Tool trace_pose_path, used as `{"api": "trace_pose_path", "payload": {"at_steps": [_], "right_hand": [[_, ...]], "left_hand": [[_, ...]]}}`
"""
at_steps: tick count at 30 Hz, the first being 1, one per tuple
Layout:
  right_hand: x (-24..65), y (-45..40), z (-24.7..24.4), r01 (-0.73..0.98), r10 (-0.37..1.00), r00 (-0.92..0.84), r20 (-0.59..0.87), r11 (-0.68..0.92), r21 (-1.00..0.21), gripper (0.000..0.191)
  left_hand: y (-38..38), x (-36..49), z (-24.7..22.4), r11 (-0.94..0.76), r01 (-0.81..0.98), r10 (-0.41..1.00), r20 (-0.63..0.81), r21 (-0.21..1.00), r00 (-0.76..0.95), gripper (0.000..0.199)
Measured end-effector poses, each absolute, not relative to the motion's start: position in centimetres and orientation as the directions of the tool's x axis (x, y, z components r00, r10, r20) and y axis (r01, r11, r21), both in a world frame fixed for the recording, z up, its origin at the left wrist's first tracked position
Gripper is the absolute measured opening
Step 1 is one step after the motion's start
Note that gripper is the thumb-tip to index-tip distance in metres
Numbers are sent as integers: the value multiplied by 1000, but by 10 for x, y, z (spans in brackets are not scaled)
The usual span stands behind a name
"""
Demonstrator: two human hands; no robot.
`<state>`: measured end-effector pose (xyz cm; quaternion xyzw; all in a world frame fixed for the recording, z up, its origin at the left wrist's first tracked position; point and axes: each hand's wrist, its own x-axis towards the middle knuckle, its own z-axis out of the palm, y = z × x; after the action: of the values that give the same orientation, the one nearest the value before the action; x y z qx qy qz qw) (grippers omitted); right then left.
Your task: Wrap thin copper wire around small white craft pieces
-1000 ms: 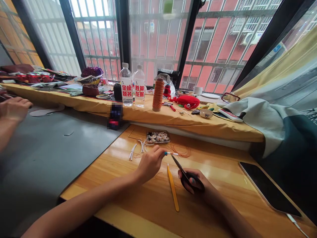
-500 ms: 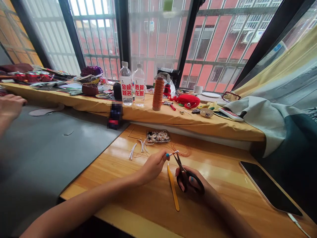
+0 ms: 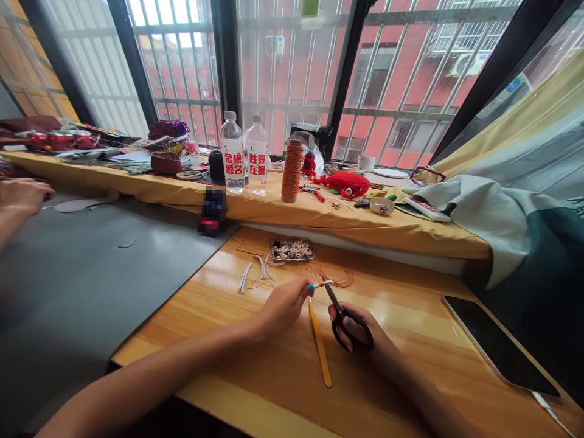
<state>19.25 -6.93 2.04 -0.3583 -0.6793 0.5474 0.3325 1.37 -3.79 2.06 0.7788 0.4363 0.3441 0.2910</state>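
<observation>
Head view: the left hand (image 3: 285, 304) pinches a short white strip (image 3: 322, 283) between thumb and forefinger, its free end pointing right, just above the wooden table (image 3: 410, 316). The right hand (image 3: 360, 333) is closed through the loops of black-handled scissors (image 3: 340, 310), whose tips now meet the strip's end. A second ago the blades lay lower and flatter beneath the strip; half a second ago they stood open around it; now they look nearly closed on it (whether a piece has come off is too small to tell). That reads as a snip in progress, trimming the strip's end.

Between the hands a yellow flat tool (image 3: 319, 344) lies on the table, untouched. Beyond the fingers sit a loose coil of orange thread (image 3: 337, 275) and a few more white strips (image 3: 255, 271). Just past them a shallow metal tray (image 3: 292, 249) holds small beads, mostly pale with dark flecks. A dark phone (image 3: 499, 347) lies well apart at the right.

On the yellow-draped sill (image 3: 319, 216) stand two water bottles (image 3: 244, 155), both with water in them, and a spool of orange cord (image 3: 292, 170); a small white bowl (image 3: 382, 207) sits farther right, its contents unclear. At far left, another person's hand (image 3: 22, 194) rests on the grey mat (image 3: 91, 274).
</observation>
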Motion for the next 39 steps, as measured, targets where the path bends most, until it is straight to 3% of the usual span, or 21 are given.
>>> {"api": "trace_pose_path", "payload": {"at_steps": [2, 4, 8, 11, 17, 20, 23, 28, 35, 37, 39], "right_hand": [[193, -67, 19, 177, 885, -460, 66, 164, -970, 37], [197, -65, 20, 342, 930, -362, 67, 199, -918, 34], [208, -62, 27, 752, 960, -206, 189, 279, -597, 41], [212, -61, 32, 809, 937, -217, 273, 330, -487, 37], [186, -73, 35, 606, 940, -321, 117, 299, -737, 29], [169, -81, 33, 516, 930, -333, 157, 319, -795, 27], [161, -83, 31, 499, 931, -274, 240, 351, -792, 24], [163, -81, 28, 538, 920, -268, 287, 390, -748, 19], [166, -78, 24, 336, 965, -260, 43, 132, -933, 22], [165, -79, 25, 324, 964, -262, 42, 129, -937, 22], [164, -82, 28, 424, 964, -252, 89, 192, -885, 18]], "left_hand": [[-37, 13, 21, -424, 430, 890, 281, 797, 358, 28], [-35, 13, 21, -367, 334, 906, 252, 868, 341, 28], [-27, 13, 20, -146, 54, 913, 113, 988, 392, 26], [-26, 14, 20, -84, -24, 906, 86, 996, 414, 24], [-44, 20, 25, -315, 146, 899, 247, 938, 361, 18], [-52, 23, 22, -353, 214, 907, 278, 911, 316, 20], [-55, 25, 17, -289, 145, 924, 236, 946, 302, 25], [-53, 24, 21, -21, 40, 934, 6, 999, 357, 28], [-43, 23, 19, 47, -103, 924, -5, 994, 382, 30], [-41, 23, 16, 46, -116, 917, 4, 992, 399, 31], [-41, 24, 15, 22, -125, 907, 32, 992, 419, 31]]}}
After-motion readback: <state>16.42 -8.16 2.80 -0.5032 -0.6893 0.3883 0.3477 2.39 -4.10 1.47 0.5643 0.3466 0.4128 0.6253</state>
